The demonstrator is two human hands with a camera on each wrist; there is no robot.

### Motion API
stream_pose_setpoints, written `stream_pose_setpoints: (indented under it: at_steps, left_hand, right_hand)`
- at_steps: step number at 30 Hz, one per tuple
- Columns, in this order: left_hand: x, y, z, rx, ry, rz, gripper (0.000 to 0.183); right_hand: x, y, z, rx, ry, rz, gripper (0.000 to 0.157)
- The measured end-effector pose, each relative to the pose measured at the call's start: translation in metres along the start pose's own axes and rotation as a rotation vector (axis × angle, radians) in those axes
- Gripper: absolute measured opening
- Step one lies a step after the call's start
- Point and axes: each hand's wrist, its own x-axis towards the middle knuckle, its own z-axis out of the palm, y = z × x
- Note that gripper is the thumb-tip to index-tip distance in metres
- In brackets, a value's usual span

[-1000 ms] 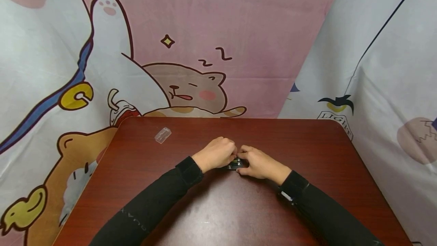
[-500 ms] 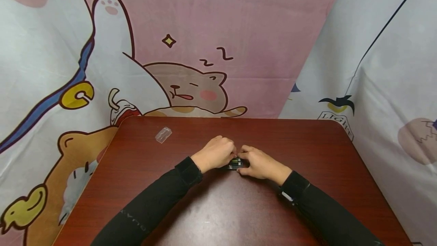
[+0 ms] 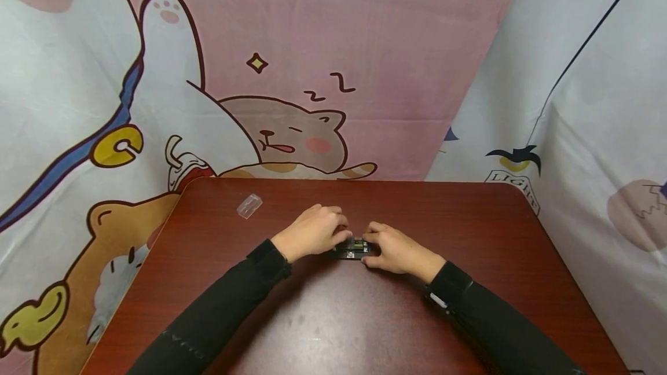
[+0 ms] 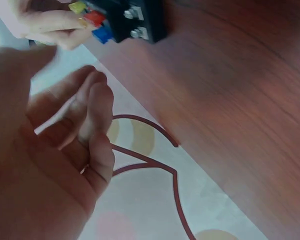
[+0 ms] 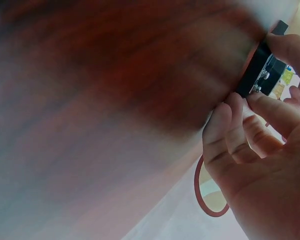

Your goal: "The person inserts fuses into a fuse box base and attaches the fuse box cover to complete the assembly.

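Observation:
A small black fuse block (image 3: 350, 249) lies on the table, with metal screw terminals along its side. In the left wrist view, yellow, red and blue blade fuses (image 4: 102, 35) stick out of it. My right hand (image 3: 398, 250) grips the block's right end between thumb and fingers, as the right wrist view also shows. Just left of the block, my left hand (image 3: 312, 231) has its fingers loosely bent. Nothing shows between those fingers in the left wrist view. Whether its thumb touches the block is unclear in the head view.
A clear plastic cover (image 3: 249, 206) lies near the far left edge of the brown wooden table (image 3: 323, 323). Behind the table hangs a cloth (image 3: 396, 74) printed with cartoon animals.
My left hand has drawn back to the left from the block and its fingers have loosened, so more of the block shows. My right hand keeps its grip in the same place.

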Motion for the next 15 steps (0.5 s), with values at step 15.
stream_pose_setpoints:
  at_steps: [15]
  left_hand:
    - [-0.033,-0.009,0.021,0.010,-0.060,-0.046,0.058]
  right_hand:
    - [0.000,-0.001,0.002,-0.010,-0.020,0.038,0.051]
